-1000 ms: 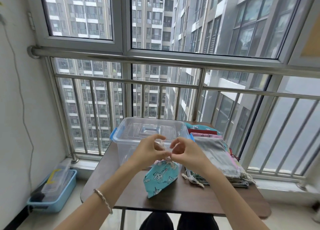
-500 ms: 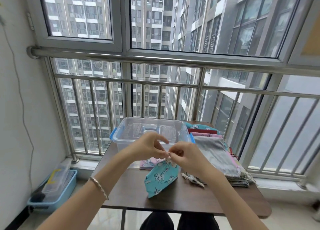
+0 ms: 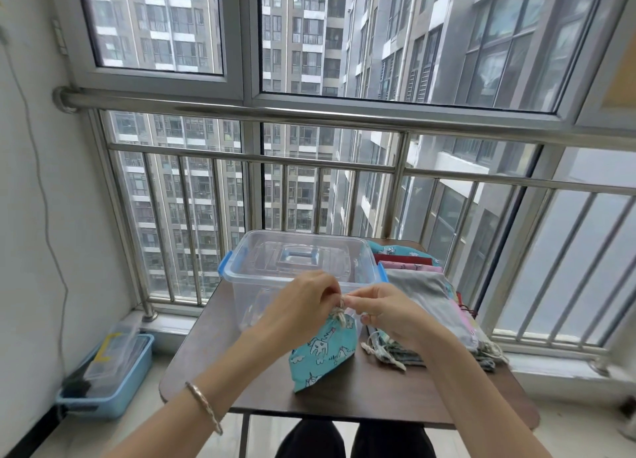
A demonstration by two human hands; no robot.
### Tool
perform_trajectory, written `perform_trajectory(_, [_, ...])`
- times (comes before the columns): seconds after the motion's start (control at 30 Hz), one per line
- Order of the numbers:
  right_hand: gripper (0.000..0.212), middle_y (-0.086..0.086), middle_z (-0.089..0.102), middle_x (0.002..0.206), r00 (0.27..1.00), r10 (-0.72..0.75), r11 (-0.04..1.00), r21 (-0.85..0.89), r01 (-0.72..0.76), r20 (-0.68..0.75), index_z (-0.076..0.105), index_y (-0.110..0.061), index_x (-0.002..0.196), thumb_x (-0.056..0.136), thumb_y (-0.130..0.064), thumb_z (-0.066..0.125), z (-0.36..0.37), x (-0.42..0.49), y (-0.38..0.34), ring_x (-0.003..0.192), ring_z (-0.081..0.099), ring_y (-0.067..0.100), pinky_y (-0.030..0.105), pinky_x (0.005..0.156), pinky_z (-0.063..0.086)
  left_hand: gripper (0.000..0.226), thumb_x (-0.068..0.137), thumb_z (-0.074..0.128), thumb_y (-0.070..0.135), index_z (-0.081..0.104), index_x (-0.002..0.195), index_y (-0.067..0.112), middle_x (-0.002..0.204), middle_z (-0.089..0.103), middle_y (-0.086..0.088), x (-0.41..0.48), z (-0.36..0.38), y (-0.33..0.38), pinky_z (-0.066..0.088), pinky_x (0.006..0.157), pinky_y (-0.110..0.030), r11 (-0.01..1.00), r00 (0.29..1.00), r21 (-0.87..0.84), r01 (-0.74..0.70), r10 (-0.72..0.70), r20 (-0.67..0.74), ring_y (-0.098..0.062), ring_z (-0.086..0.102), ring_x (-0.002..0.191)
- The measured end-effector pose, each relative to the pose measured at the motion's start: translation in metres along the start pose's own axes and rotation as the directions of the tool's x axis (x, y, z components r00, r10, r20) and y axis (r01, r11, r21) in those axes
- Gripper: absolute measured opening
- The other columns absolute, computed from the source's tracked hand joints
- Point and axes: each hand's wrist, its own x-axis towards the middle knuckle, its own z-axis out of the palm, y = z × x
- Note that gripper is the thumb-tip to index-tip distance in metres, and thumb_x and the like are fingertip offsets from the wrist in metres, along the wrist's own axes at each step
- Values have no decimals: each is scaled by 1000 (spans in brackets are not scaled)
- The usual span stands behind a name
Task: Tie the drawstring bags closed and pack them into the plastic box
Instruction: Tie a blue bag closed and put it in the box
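Note:
A turquoise drawstring bag (image 3: 323, 352) with white unicorn prints hangs just above the brown table (image 3: 344, 395), its neck gathered. My left hand (image 3: 303, 302) and my right hand (image 3: 382, 308) meet above the bag's neck, each pinching the beige drawstring (image 3: 340, 311) between fingertips. Behind my hands stands the clear plastic box (image 3: 296, 261) with blue latches and its lid on. A stack of flat drawstring bags (image 3: 426, 292), grey on top with pink, red and turquoise ones behind, lies to the right of the box.
The table's front edge is close to my legs. A blue bin (image 3: 110, 375) with clear containers sits on the floor at the left by the white wall. A metal railing (image 3: 309, 161) and window run behind the table.
My hands have come closer together and dropped a little over the bag's neck. The bag hangs more upright under the cord than before.

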Motion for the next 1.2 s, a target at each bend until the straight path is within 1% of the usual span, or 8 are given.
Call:
perform_trajectory(0.13, [22,2,76,80,996,-72,991,-120,66,-50,77,-9,91,83,-28,71,3,-5,-2,66,66,6,16,57,45,13,96,49,23,58,89,17,86,56,5,1,2,3,42,61,-18,966,981,-196,170,-147,127,-12,58,80])
perform_trajectory(0.27, [13,-5,71,69,965,-210,928,-344,146,-157,78,-22,77,86,-25,70,10,-8,-2,65,62,5,24,59,47,17,96,49,25,57,83,19,81,59,3,4,2,0,43,61,-20,908,936,-279,313,-247,250,-11,60,75])
perform_trajectory(0.53, [5,-4,59,83,798,-527,767,-568,299,-292,73,-21,80,79,-25,77,19,-5,6,61,44,6,18,60,43,21,94,56,23,63,75,16,67,64,1,8,1,-5,49,80,-34,583,794,-541,605,-397,460,-16,58,72])
perform_trajectory(0.67, [13,-4,63,84,807,-531,773,-537,337,-257,78,-24,84,78,-35,76,20,-7,7,63,48,10,23,56,42,22,94,57,21,67,76,13,57,61,4,7,-3,-5,45,75,-28,504,783,-600,621,-389,485,-10,55,60])
perform_trajectory(0.8, [11,-3,63,83,796,-567,719,-599,352,-213,79,-20,87,81,-30,75,17,-8,3,65,51,10,20,57,44,21,92,62,27,73,84,11,71,66,-5,5,-4,-7,44,74,-25,475,786,-627,618,-341,516,-11,53,64])
perform_trajectory(0.97, [11,-12,54,80,847,-515,619,-742,258,-135,69,-16,82,88,-24,68,4,-8,5,63,47,3,17,63,37,18,90,65,24,73,85,9,73,70,-1,4,-14,-16,46,61,-17,677,856,-527,514,-365,365,-8,57,64])
perform_trajectory(1.1, [10,-14,53,78,904,-414,643,-737,205,-109,65,-16,87,91,-25,64,-4,-12,-4,64,51,1,10,60,41,20,95,57,24,66,89,7,86,73,-6,-1,-12,-17,57,71,-22,656,822,-503,563,-382,422,-12,69,77])
perform_trajectory(1.2, [24,-9,62,94,967,-253,758,-627,180,-28,61,-22,99,85,-40,69,8,-11,-7,69,63,4,15,52,46,23,97,53,23,61,94,3,93,73,-11,-2,-10,-13,60,70,-30,607,811,-540,582,-389,437,-21,72,86])
